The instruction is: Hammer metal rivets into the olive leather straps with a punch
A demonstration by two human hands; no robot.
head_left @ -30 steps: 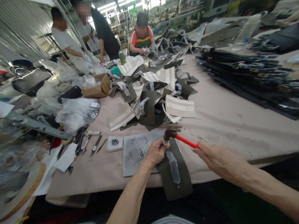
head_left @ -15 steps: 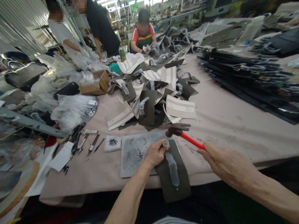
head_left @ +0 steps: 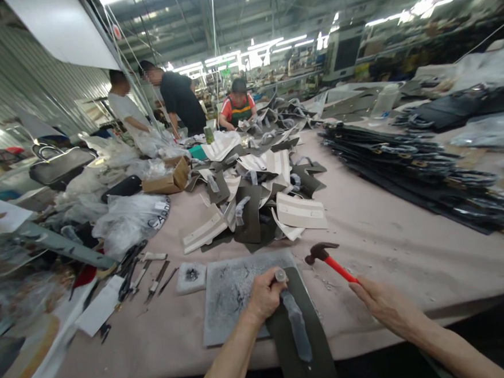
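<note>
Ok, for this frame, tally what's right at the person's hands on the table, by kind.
Hammer, red handle, in the right hand: 1
Metal punch, upright in the left hand: 1
Dark leather piece under the punch: 1
Plastic-wrapped handle on that piece: 1
Grey pad: 1
Small white block: 1
Total: 6

both forearms are bare from the bottom edge of the view up to the wrists, with no sleeve, watch, bracelet or glove showing on either. the left hand (head_left: pixel 266 294) is lean, with knuckles and tendons standing out, and no ring shows on it. the right hand (head_left: pixel 383 306) is likewise lean and ungloved, its forearm long and sinewy.
</note>
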